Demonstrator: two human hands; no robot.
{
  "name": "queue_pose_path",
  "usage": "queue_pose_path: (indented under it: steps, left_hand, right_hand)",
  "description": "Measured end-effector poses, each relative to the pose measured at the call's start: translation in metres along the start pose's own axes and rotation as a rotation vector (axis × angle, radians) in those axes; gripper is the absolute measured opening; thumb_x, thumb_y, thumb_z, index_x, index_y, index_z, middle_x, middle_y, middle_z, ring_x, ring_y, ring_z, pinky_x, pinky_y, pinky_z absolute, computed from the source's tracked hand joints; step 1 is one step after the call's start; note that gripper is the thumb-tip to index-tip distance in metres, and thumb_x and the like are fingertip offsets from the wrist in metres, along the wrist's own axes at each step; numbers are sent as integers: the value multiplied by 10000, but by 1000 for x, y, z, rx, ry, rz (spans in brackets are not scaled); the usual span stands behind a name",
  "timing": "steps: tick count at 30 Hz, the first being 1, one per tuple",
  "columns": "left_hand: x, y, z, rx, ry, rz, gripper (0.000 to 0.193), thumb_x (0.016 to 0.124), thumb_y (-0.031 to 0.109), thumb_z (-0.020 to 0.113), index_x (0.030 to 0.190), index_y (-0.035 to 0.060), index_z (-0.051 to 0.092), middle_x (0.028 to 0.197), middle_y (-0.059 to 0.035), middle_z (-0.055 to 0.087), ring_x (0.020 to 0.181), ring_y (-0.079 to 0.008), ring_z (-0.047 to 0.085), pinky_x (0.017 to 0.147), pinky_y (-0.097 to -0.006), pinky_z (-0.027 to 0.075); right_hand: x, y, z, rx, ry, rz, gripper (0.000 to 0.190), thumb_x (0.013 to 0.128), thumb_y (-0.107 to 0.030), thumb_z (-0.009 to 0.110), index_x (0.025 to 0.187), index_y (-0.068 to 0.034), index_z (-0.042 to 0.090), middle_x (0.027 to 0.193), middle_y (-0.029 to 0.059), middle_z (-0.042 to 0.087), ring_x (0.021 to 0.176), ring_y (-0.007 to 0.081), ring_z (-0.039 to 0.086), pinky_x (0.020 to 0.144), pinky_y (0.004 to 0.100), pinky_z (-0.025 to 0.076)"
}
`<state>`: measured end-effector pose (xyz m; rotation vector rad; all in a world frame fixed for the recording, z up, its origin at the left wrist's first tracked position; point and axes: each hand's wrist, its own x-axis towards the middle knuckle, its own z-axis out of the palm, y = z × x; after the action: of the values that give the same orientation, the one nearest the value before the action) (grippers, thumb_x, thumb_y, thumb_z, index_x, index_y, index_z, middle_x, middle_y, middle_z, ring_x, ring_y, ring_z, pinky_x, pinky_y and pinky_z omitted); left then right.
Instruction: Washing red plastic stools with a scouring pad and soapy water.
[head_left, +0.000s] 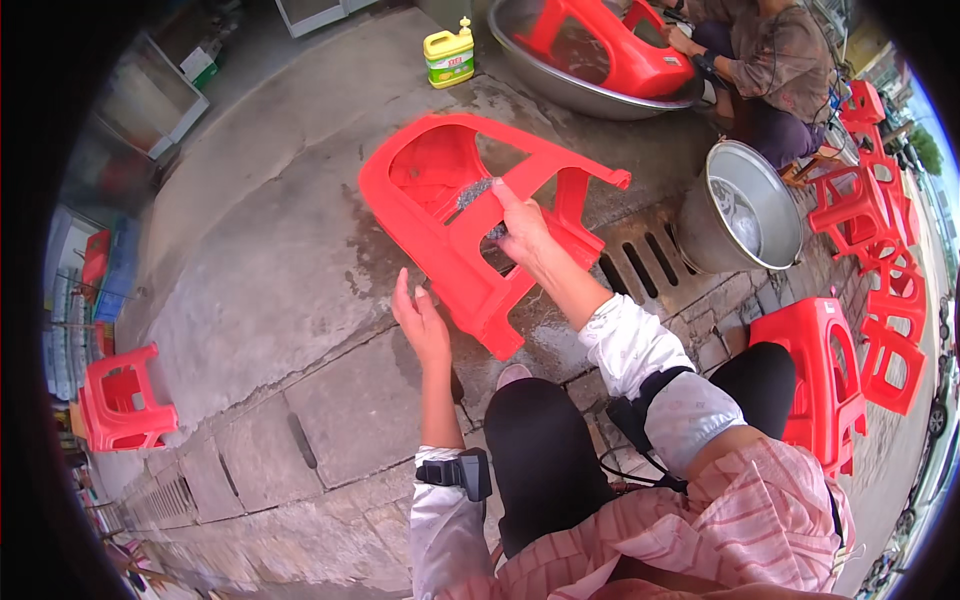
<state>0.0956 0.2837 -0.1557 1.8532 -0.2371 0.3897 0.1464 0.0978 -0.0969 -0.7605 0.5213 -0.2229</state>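
A red plastic stool (480, 247) lies tipped over on the wet concrete in front of me, its legs pointing towards me and to the right. My right hand (525, 229) wraps around a bar between its legs. Grey steel wool (474, 193) shows on both sides of that bar, pressed under my right fingers and thumb. Just left of the stool's near leg, my left hand (421, 322) is raised with its fingers apart, holding nothing. Whether its fingertips touch the stool is hard to tell.
Beyond the stool, a person (780, 67) handles another red stool (637, 64) in a large metal basin (585, 101). A metal bucket (739, 206) stands by a slotted drain cover (649, 251). A yellow pump jug (449, 56) stands behind. Stacked red stools (810, 375) are at my right.
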Motion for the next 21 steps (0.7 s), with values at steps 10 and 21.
queue_pose_path:
  steps: [10,21]
  left_hand:
    - [1,17,-68,77,-33,-228,542,928,285,563,1375,20,411,1355,-208,427,1260,-331,402,1055,-412,308]
    - [8,56,21,472,-452,-25,487,888,467,564,1291,194,561,1493,-167,279,1395,-383,180,1110,-533,164]
  right_hand:
    - [2,-17,-76,200,59,249,393,990,-308,397,1120,23,565,1083,198,641,981,322,628,902,441,507]
    - [21,18,-223,-48,248,254,343,903,-323,507,1182,-127,547,1129,95,624,975,231,609,646,340,502]
